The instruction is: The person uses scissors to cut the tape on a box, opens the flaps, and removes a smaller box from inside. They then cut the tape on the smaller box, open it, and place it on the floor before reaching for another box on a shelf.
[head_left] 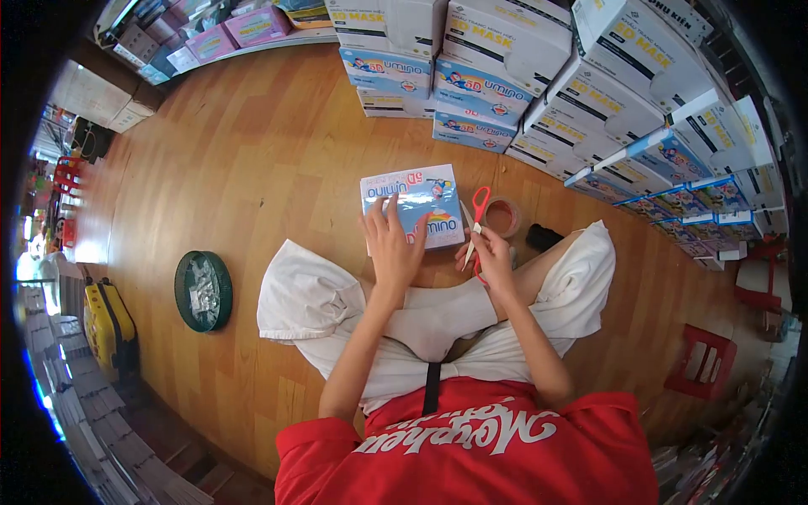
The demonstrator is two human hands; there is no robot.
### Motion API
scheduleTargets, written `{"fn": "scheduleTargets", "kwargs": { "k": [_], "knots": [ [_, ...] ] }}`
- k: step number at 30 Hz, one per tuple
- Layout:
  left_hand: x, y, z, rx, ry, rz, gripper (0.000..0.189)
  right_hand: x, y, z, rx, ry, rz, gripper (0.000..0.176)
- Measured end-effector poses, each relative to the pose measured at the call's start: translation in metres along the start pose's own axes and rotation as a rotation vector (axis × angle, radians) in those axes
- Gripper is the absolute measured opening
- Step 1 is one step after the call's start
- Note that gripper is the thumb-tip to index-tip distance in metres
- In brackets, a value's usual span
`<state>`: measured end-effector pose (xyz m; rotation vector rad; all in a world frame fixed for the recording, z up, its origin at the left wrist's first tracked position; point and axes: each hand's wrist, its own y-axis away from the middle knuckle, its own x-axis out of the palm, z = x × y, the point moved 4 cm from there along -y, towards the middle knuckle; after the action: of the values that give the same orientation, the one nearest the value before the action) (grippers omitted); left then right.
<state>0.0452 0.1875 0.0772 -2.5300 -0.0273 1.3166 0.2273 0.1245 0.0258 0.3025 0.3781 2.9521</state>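
A light blue and white box (433,202) with "5D Umino" print lies on the wooden floor in front of my crossed legs. Across its near left part rests my left hand (391,248), fingers spread over the printed top. Just right of the box, my right hand (494,259) is closed around a pair of scissors (476,229) with red handles. One handle loop points away from me; the other shows partly below the fingers. Beyond the right hand, a roll of brown tape (503,217) lies flat on the floor.
Stacked mask cartons (505,50) rise ahead and to the right. A small black object (544,238) lies by my right knee. To the left stand a green basket (203,291) holding silvery wrappers and a yellow case (109,320). A red stool (701,362) is at right.
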Motion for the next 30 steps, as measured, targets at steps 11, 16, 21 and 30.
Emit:
{"fn": "scheduleTargets", "kwargs": {
  "k": [11, 16, 21, 30],
  "knots": [
    [0.029, -0.041, 0.029, 0.26, -0.238, 0.115, 0.063, -0.03, -0.033, -0.004, -0.288, 0.464, -0.084, 0.031],
    [0.027, -0.041, 0.028, 0.256, -0.242, 0.117, 0.063, -0.032, -0.037, 0.0, -0.251, 0.535, -0.043, 0.031],
    [0.027, -0.041, 0.027, 0.259, -0.245, 0.116, 0.064, -0.029, -0.035, 0.008, -0.282, 0.557, -0.028, 0.03],
    [0.023, -0.04, 0.024, 0.261, -0.226, 0.113, 0.07, -0.028, -0.035, 0.026, -0.261, 0.664, -0.002, 0.03]
  ]
}}
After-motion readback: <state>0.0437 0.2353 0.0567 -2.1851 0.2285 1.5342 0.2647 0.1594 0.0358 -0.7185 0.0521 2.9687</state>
